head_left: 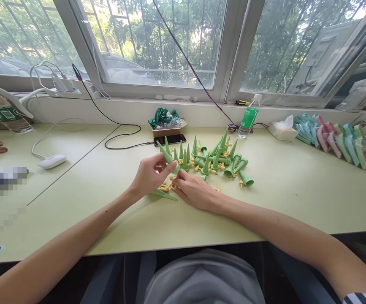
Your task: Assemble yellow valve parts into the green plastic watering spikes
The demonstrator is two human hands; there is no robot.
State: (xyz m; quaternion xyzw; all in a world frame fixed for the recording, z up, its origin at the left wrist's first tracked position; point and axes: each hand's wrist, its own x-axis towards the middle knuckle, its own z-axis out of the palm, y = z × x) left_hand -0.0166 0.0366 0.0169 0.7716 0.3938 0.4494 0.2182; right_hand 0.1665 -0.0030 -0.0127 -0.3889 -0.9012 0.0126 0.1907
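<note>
My left hand (146,175) pinches a green plastic cone-shaped spike (166,154), its point tilted up and to the left. Close against the spike's wide end, the fingers of my right hand (195,192) are pressed together; what they hold is hidden. Just beyond both hands is a pile of similar green spikes (217,162), some upright and some on their sides. Small yellow valve-like fittings (241,184) are scattered among them, with several more under my hands. One more green spike (166,195) lies flat below my left hand.
Behind the pile are a black phone (177,139) on a cable and a small box (166,128) with green wrapping. A water bottle (249,116), a tissue pack (283,128) and wrapped pastel items (341,139) stand right. A white mouse-like device (52,161) lies left.
</note>
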